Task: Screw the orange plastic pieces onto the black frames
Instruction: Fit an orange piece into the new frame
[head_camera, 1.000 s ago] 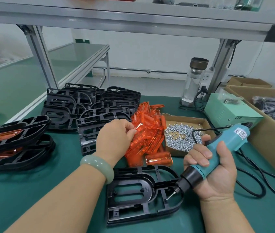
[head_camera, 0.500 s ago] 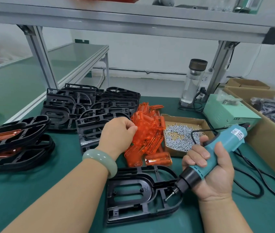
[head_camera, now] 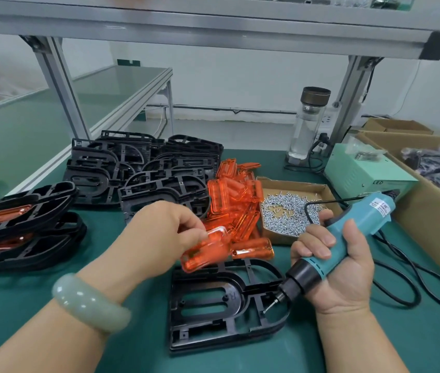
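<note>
Orange and see-through, one plastic piece is pinched in the fingers of the left hand, held just above the far edge of the single black frame lying flat on the green worktop. The right hand wraps one teal electric screwdriver, its bit tilted down over that frame's right side. Behind lie a heap of orange pieces and a pile of black frames, both too tangled to count. One cardboard tray of screws sits beside the heap. At far left, a stack of frames shows two orange inserts.
</note>
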`<action>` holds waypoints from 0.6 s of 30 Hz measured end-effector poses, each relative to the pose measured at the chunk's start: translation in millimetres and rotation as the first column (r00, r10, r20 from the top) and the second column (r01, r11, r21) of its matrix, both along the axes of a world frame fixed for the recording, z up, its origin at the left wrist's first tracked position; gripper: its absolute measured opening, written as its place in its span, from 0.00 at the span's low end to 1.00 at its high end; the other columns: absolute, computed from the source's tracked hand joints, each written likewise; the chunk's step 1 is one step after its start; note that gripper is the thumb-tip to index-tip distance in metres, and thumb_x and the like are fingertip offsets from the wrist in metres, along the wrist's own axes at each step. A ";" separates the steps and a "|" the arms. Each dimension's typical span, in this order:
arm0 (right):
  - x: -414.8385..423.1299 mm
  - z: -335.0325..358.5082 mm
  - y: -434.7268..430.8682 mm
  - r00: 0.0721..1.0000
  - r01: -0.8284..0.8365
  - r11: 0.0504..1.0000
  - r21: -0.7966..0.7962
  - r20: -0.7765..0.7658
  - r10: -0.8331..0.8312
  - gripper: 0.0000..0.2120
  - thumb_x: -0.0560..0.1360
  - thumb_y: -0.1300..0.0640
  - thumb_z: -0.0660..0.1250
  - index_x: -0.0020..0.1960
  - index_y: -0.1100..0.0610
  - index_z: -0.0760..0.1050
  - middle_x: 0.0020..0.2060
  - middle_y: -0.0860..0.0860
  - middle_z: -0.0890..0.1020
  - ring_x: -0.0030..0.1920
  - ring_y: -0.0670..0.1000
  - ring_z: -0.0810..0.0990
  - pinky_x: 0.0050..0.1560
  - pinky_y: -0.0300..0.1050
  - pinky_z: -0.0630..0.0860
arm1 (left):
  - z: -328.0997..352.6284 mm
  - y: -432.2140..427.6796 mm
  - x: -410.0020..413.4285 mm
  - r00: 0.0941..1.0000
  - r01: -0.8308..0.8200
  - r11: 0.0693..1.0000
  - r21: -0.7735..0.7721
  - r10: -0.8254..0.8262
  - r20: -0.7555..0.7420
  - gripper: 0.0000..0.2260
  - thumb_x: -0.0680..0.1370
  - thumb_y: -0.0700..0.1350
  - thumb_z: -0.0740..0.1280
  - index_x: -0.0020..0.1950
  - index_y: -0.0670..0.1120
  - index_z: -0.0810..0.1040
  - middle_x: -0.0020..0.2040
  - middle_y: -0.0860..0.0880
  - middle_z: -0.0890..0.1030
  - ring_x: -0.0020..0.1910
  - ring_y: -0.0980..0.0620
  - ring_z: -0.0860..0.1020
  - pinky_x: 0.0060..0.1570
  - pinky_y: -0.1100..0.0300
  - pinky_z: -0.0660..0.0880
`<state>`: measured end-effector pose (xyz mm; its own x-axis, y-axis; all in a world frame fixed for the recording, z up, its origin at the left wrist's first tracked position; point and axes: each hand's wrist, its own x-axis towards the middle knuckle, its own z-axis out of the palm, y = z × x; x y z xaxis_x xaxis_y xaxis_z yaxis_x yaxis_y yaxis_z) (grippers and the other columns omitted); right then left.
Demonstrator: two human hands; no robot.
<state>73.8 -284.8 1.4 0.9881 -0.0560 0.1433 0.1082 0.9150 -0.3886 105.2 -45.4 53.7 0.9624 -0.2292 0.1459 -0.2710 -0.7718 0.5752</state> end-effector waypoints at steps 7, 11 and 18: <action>-0.8 0.4 2.1 1.000 -0.020 1.000 -0.007 0.013 0.020 0.26 0.55 0.52 0.84 0.47 0.52 0.74 0.26 0.44 0.69 0.23 0.42 0.69 0.29 0.35 0.71 | -11.0 6.0 -17.1 0.968 0.157 0.976 0.154 -0.121 -0.218 0.06 0.73 0.50 0.71 0.36 0.53 0.81 0.32 0.65 0.79 0.29 0.66 0.74 0.30 0.74 0.68; -0.7 0.4 2.4 1.000 -0.025 1.000 -0.010 0.017 0.026 0.26 0.55 0.52 0.84 0.46 0.53 0.74 0.26 0.44 0.69 0.23 0.42 0.69 0.29 0.35 0.71 | -19.7 -0.9 -20.6 0.958 0.191 0.964 0.185 -0.142 -0.248 0.08 0.74 0.51 0.71 0.34 0.54 0.79 0.29 0.63 0.78 0.29 0.67 0.74 0.29 0.74 0.66; -0.8 -2.5 1.3 1.000 0.008 1.000 -0.028 -0.014 -0.009 0.11 0.69 0.49 0.70 0.48 0.51 0.73 0.26 0.43 0.69 0.23 0.41 0.69 0.30 0.34 0.71 | -36.3 -10.6 -30.0 0.995 0.095 0.960 0.265 -0.095 -0.014 0.06 0.76 0.54 0.66 0.42 0.54 0.80 0.40 0.57 0.75 0.44 0.58 0.74 0.46 0.61 0.72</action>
<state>73.0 -283.4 -1.0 0.9896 -0.0607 0.1308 0.1103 0.9028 -0.4156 75.2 -56.0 17.4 0.9344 -0.3500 0.0668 -0.3502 -0.8674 0.3536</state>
